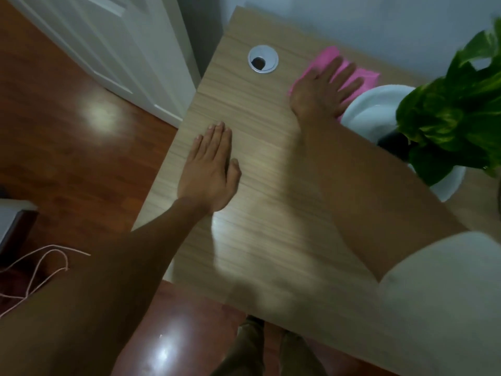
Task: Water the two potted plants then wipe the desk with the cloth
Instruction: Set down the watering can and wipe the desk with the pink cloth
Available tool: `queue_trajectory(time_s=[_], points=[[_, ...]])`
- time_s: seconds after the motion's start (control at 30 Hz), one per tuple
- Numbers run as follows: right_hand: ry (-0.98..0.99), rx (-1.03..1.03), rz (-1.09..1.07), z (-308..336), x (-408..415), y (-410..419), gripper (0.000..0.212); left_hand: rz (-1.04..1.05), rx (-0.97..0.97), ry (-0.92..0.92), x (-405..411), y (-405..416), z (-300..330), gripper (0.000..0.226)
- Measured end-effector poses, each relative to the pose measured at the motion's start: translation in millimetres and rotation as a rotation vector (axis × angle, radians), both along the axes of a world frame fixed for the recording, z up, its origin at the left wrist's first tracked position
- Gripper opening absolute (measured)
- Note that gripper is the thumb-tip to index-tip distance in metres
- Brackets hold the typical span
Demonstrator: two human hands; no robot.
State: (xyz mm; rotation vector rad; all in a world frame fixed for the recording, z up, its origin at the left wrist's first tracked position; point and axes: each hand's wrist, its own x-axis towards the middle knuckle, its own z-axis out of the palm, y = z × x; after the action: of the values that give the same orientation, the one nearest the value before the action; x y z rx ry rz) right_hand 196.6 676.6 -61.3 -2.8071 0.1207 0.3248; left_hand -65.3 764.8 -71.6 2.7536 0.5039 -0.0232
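A pink cloth [364,74] lies flat on the light wooden desk [257,213] near its far edge. My right hand [322,90] presses down on the cloth with fingers spread. My left hand [211,169] rests palm-down on the bare desk near the left edge, holding nothing. A potted plant with large green leaves [450,115] stands in a white pot [379,104] at the right, just beside the cloth. Only one plant shows in this view.
A round silver cable grommet [263,59] sits in the desk to the left of the cloth. Beyond the desk's left edge is a glossy red-brown floor [67,145], with a white door [108,44] and a thin pink cord [40,264].
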Motion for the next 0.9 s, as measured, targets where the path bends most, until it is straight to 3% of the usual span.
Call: queue_trajectory(time_s=[0.13,0.43,0.67,0.77,0.9], points=[[-0.068,-0.017,-0.145,-16.1,17.5,20.0,0.066,0.0,0.019,-0.018,1.0,1.7,-2.6,0.065],[-0.082,0.013,0.613,-12.7,-99.9,7.1,0.063,0.02,-0.033,-0.043,-0.6,3.5,0.3,0.062],[-0.156,-0.032,1.041,-12.2,-203.9,-108.2,0.058,0.083,-0.034,-0.058,-16.9,-4.6,4.2,0.065],[-0.194,-0.087,1.052,-14.4,-231.5,-174.0,0.057,0.037,-0.024,-0.072,-40.8,-27.6,4.7,0.065],[-0.223,-0.061,0.876,-10.7,-234.7,-231.7,0.056,-0.053,-0.042,-0.071,-63.7,-65.0,4.1,0.064]])
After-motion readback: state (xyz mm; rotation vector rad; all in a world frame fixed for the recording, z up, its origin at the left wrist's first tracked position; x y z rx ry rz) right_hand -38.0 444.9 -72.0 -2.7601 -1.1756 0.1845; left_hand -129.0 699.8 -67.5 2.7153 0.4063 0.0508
